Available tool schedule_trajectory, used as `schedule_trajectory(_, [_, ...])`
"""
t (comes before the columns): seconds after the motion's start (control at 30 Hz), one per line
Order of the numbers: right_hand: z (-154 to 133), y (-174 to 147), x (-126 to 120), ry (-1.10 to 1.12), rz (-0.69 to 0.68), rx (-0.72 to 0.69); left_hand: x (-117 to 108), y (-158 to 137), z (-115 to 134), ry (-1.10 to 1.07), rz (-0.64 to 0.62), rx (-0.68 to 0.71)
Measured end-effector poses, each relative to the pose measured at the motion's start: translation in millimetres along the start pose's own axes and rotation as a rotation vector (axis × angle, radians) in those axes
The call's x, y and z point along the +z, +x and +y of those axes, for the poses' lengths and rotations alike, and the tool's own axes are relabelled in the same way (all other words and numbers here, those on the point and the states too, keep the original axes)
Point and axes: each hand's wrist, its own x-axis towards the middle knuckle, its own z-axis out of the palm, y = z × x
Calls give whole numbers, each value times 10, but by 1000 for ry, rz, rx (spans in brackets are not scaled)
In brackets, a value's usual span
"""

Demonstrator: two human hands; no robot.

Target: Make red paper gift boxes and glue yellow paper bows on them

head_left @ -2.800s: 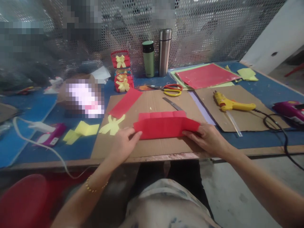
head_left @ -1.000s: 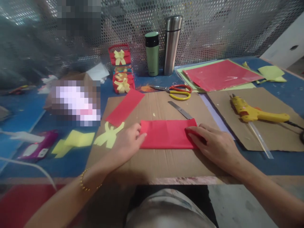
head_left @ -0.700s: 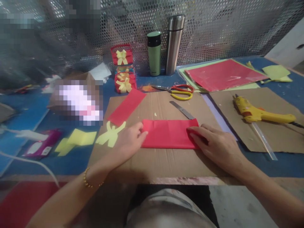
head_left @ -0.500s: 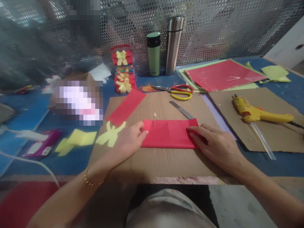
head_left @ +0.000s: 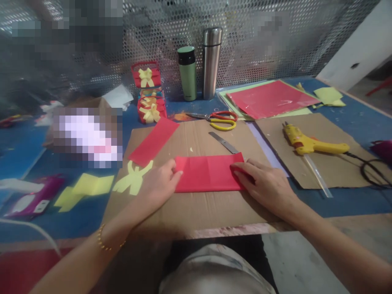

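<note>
A folded sheet of red paper lies on the brown cardboard, its fold along the near side. My left hand pinches its left end between thumb and fingers. At the right end, my right hand grips the paper in the same manner; some fingertips are hidden. A yellow paper bow cutout lies beside my left wrist, below a red paper strip. Just beyond the folded paper rests a flat metal blade.
Scissors lie behind the blade. A yellow glue gun sits on another cardboard at right. Red sheets, a green tumbler, a steel flask and small red paper bags stand or lie toward the back.
The view has turned slightly right, so everything sits further left in the picture. Both hands keep their hold on the folded red paper.
</note>
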Motion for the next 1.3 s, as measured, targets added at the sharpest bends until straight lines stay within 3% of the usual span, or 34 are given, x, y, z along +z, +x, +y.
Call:
schedule_trajectory(0.33, [-27, 2, -28, 31, -25, 15, -26, -9, 23, 30, -54, -21])
schedule_trajectory(0.63, [-39, -25, -76, 157, 39, 2, -38, -4, 22, 47, -66, -17])
schedule_trajectory(1.3, [-21, -10, -38, 81, 2, 1, -12, 8, 18, 57, -43, -25])
